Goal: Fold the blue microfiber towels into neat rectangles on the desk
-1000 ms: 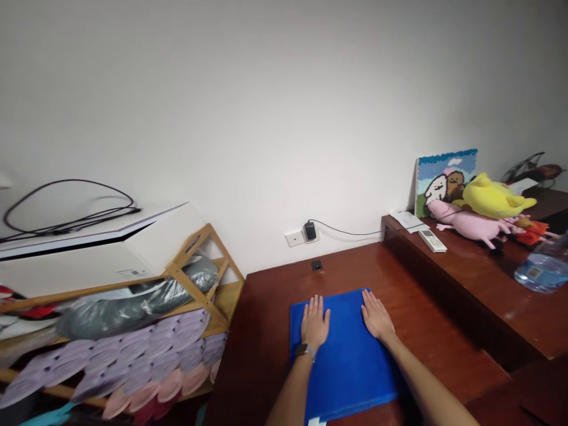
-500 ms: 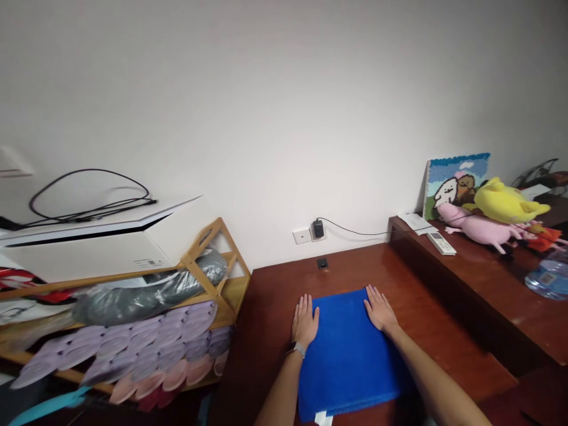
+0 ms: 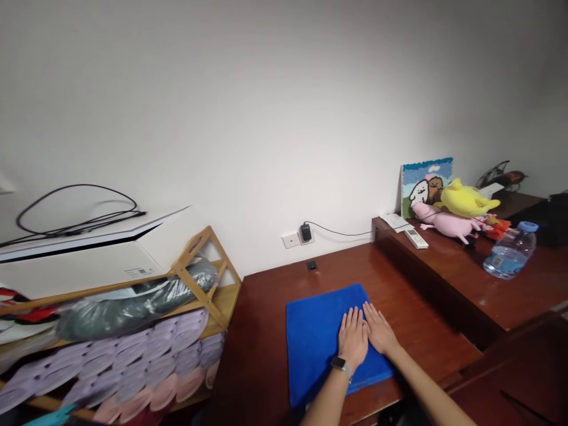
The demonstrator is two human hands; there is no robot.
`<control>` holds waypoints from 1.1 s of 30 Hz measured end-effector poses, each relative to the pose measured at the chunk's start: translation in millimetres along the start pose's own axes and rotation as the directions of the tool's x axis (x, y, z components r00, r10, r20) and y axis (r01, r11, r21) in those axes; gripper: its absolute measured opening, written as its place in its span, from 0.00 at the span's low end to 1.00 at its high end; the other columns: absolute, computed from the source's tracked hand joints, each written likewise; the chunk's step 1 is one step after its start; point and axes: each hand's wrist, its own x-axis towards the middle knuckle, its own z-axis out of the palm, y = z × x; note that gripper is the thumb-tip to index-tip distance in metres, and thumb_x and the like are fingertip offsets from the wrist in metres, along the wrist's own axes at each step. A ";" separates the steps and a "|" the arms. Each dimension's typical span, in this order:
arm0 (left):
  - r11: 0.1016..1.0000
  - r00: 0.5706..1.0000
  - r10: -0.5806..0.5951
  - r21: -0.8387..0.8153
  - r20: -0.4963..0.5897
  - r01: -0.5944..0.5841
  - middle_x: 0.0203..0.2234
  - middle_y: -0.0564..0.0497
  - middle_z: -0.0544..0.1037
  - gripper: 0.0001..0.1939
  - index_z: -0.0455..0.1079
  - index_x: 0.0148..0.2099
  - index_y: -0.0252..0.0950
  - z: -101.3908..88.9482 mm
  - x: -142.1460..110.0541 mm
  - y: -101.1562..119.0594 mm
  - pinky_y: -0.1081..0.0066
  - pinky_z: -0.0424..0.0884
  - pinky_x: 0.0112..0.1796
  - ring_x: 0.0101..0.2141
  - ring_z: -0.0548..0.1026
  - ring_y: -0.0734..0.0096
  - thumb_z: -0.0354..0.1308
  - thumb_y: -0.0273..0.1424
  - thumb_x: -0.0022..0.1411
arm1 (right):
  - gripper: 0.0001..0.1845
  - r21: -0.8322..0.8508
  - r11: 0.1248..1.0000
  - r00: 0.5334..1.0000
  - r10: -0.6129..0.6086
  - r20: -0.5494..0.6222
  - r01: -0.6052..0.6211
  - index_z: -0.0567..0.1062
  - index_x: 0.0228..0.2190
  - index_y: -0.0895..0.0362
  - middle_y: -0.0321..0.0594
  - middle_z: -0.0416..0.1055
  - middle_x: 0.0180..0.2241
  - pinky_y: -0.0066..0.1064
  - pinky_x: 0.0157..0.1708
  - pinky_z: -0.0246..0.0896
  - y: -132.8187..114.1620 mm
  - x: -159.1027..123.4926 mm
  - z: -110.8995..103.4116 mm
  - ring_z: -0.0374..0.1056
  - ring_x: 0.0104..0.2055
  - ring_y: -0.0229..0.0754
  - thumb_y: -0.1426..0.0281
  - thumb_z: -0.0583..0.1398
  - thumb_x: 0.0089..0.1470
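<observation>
A folded blue towel (image 3: pixel 315 334) lies flat on a dark red wooden table (image 3: pixel 266 349). My left hand (image 3: pixel 353 337) rests palm down on the towel's right half, fingers stretched out, with a watch on the wrist. My right hand (image 3: pixel 378 329) lies flat beside it at the towel's right edge, fingers extended, touching the left hand. Neither hand holds anything.
A raised wooden ledge (image 3: pixel 448 269) at the right carries a remote (image 3: pixel 416 238), plush toys (image 3: pixel 457 212), a picture (image 3: pixel 425 184) and a water bottle (image 3: pixel 509 251). A wall socket with charger (image 3: pixel 305 232) sits behind. A bamboo rack (image 3: pixel 195 278) with slippers stands at left.
Both hands were spread apart near the towel's far corners; now they lie side by side on its right half, closer to me. The view has shifted to the right.
</observation>
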 end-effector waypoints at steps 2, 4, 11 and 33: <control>0.999 0.998 -0.048 0.018 0.042 0.047 0.72 0.47 0.58 0.31 0.51 0.76 0.39 3.9 -8.4 0.0 0.49 0.54 0.70 0.72 0.53 0.58 0.34 0.41 0.78 | 0.37 0.005 1.000 1.000 0.004 0.006 -0.004 0.49 0.73 0.61 0.42 0.42 0.75 0.42 0.74 0.34 3.4 -5.5 3.5 0.36 0.77 0.44 0.57 0.37 0.70; 0.992 0.993 -0.112 0.070 0.037 0.109 0.73 0.46 0.56 0.31 0.50 0.77 0.39 -3.2 -27.1 -24.3 0.47 0.54 0.70 0.72 0.53 0.55 0.37 0.43 0.77 | 0.38 0.011 1.000 1.000 0.016 -0.007 -0.016 0.49 0.73 0.60 0.41 0.41 0.75 0.42 0.74 0.33 4.0 -6.4 3.8 0.35 0.77 0.43 0.56 0.37 0.70; 0.902 0.919 -0.378 0.182 -0.107 0.392 0.72 0.40 0.59 0.33 0.50 0.76 0.33 -50.8 -136.6 -151.7 0.49 0.59 0.67 0.71 0.57 0.54 0.37 0.43 0.77 | 0.38 -0.014 0.999 1.000 0.029 -0.010 -0.029 0.50 0.73 0.63 0.43 0.43 0.75 0.42 0.74 0.34 -2.4 -4.3 -4.3 0.37 0.77 0.44 0.57 0.37 0.71; 0.995 0.997 -0.070 0.070 0.028 0.068 0.73 0.44 0.56 0.34 0.50 0.76 0.35 -22.0 -90.6 9.7 0.51 0.56 0.70 0.72 0.53 0.57 0.38 0.46 0.77 | 0.36 -0.048 0.998 0.984 -0.053 -0.170 0.046 0.56 0.71 0.59 0.44 0.51 0.73 0.47 0.73 0.44 23.8 -84.1 26.4 0.44 0.76 0.48 0.55 0.40 0.71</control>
